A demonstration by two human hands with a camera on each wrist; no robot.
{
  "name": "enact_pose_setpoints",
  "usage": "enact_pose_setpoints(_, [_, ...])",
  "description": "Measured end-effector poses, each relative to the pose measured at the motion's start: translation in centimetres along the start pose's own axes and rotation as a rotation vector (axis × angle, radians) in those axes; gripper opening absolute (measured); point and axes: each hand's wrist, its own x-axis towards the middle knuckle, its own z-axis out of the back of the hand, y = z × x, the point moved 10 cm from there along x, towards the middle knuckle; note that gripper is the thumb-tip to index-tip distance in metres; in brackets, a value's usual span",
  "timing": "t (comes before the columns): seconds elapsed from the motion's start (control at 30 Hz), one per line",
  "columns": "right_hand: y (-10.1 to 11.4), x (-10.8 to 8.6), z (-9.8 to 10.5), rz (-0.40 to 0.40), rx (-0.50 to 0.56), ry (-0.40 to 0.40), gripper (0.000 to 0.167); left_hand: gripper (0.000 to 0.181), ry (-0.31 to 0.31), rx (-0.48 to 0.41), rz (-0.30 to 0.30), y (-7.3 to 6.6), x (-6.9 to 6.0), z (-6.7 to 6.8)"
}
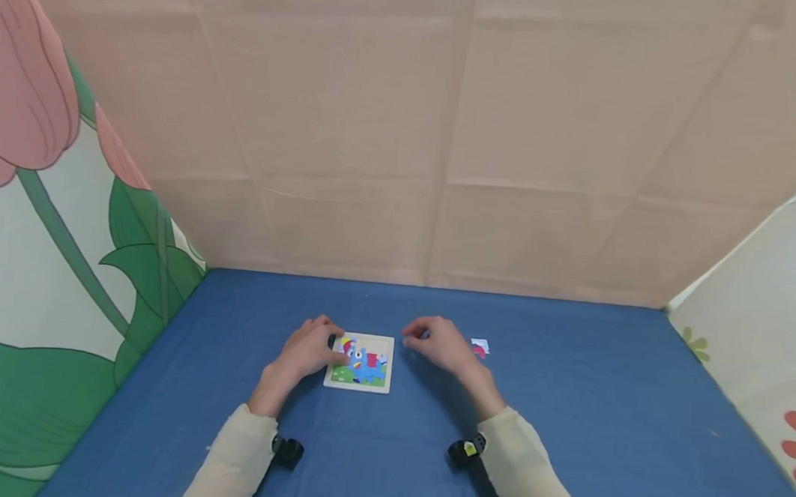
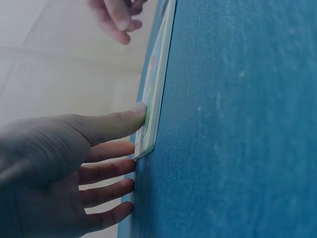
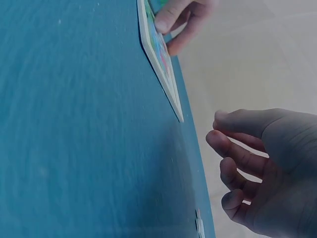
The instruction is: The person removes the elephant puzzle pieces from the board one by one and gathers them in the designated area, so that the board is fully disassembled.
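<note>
The left hand, fingers nearly straight, rests thumb-down on the puzzle, probably steadying it on the table, while the right hand hovers beside it, loosely curled, seemingly empty.

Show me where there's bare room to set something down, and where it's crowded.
The blue tabletop is largely bare right of the loose piece, toward the white wall; left of the left hand, toward the leafy wall; and beyond the puzzle, toward the beige backdrop. The middle is crowded: the left hand touches the puzzle, the right hand hovers beside it.
</note>
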Motion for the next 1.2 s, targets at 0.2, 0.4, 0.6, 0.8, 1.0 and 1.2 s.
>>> enact_pose_setpoints(0.2, [1.4,0.6,-1.7,0.054,0.002,0.036,0.017,0.057,0.004,-0.004,0.002,0.0,0.1,0.0])
enact_pose_setpoints(0.4, [2.5,0.9,-3.1,0.071,-0.011,0.084,0.017,0.057,0.012,-0.006,0.008,0.1,0.1,0.0])
enact_pose_setpoints(0.6, [3.6,1.0,-4.5,0.084,-0.013,0.127,0.019,0.056,0.009,-0.01,0.002,0.2,0.0,0.0])
enact_pose_setpoints(0.8, [4.3,1.5,-5.5,0.096,-0.017,0.141,0.019,0.055,0.006,-0.013,0.0,0.2,0.0,0.0])
enact_pose_setpoints(1.0, [4.8,2.0,-6.5,0.124,-0.013,0.148,0.018,0.055,0.009,-0.008,-0.007,0.2,-0.1,0.0])
enact_pose_setpoints(1.2, [5.2,2.3,-7.1,0.143,-0.025,0.141,0.017,0.055,0.008,-0.015,-0.021,0.0,-0.2,0.1])
